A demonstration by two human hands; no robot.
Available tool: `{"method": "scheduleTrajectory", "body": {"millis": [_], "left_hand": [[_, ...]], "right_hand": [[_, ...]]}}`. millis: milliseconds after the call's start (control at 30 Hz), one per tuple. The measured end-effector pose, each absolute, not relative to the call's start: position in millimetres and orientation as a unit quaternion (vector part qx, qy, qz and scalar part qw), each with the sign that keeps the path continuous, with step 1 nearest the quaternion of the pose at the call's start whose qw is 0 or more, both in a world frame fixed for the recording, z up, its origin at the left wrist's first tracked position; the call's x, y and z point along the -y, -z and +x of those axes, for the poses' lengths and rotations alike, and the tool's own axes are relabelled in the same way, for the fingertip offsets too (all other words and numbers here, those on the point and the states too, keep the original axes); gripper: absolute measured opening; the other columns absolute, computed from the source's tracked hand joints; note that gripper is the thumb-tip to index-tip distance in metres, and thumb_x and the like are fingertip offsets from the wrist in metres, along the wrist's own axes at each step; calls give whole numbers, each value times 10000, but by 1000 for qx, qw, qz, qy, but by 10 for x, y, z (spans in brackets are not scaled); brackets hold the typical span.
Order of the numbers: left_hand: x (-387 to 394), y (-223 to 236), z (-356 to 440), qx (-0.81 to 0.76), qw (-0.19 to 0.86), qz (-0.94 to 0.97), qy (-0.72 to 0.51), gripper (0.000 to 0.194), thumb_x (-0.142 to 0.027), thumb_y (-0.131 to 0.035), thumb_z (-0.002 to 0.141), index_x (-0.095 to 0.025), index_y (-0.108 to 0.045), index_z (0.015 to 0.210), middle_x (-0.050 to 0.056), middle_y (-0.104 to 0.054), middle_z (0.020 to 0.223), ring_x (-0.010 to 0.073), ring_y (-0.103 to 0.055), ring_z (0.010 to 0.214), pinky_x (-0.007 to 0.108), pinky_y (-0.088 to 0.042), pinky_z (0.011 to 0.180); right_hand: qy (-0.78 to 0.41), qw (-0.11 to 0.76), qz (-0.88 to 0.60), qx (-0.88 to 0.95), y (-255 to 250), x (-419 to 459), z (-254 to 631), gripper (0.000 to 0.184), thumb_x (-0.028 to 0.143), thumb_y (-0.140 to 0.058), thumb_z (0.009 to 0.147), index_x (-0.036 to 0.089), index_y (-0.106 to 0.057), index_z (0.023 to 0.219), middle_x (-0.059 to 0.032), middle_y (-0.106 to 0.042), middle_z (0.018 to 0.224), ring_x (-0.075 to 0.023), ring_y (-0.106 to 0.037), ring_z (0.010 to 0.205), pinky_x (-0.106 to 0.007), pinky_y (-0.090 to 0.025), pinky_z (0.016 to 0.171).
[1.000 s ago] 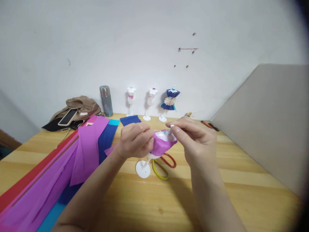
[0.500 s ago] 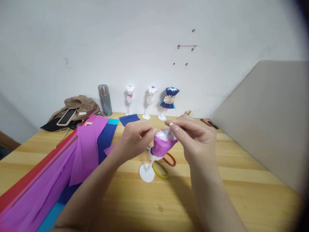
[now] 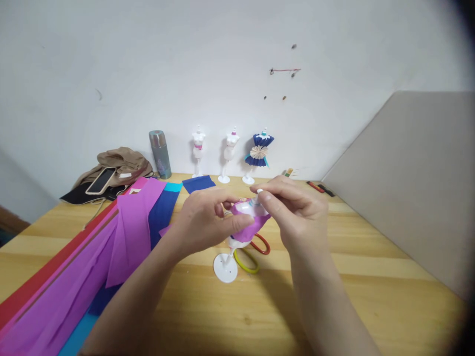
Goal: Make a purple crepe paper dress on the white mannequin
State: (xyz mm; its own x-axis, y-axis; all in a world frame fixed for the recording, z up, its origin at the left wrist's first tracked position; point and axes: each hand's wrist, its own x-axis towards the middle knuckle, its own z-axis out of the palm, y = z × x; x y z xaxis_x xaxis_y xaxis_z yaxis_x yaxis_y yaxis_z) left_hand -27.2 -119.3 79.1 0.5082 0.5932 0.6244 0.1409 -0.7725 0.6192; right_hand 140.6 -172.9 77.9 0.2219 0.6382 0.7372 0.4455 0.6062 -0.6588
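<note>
A small white dress-form mannequin (image 3: 243,209) is tilted between my hands, its round base (image 3: 225,268) angled toward me. Purple crepe-like paper (image 3: 248,231) wraps its upper body. My left hand (image 3: 208,221) grips the torso from the left, thumb pressed on the paper at the front and fingers behind. My right hand (image 3: 302,212) pinches the knob on top of the neck between thumb and fingers. Partly hidden behind the mannequin are scissors with a yellow loop (image 3: 249,271) and a red loop on the table.
Purple sheets (image 3: 133,232), with blue and red ones, spread along the left. Two bare mannequins (image 3: 198,148) and one in a pleated blue outfit (image 3: 261,159) stand by the wall. A thermos (image 3: 160,155), a phone (image 3: 101,181) on a cap and a blue scrap (image 3: 198,184) lie around.
My left thumb has come down from the paper's top edge onto its front, and the fingers have spread round the torso. My right hand keeps its pinch on the neck.
</note>
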Motion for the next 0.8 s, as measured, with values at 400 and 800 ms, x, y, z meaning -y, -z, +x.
{"method": "scheduleTrajectory", "body": {"millis": [400,800], "left_hand": [[1247,-830,-280,-233,261,819,-455,265,-258,-598,897,-164,-686,665,-4,-672,633,98,-582,574,201,-434,518],[1102,-845,-415,-194,297,824,-442,167,-141,-590,884,-164,-754,862,26,-769,823,116,-687,741,188,-524,630]], "right_hand": [[-87,662,-406,624,-772,1720,1398,161,168,-662,853,272,-780,816,10,-624,650,-148,-543,600,-309,-411,554],[-86,661,-417,618,-758,1708,1421,157,163,-671,833,272,-779,797,3,-650,657,-151,-553,596,-307,-412,540]]}}
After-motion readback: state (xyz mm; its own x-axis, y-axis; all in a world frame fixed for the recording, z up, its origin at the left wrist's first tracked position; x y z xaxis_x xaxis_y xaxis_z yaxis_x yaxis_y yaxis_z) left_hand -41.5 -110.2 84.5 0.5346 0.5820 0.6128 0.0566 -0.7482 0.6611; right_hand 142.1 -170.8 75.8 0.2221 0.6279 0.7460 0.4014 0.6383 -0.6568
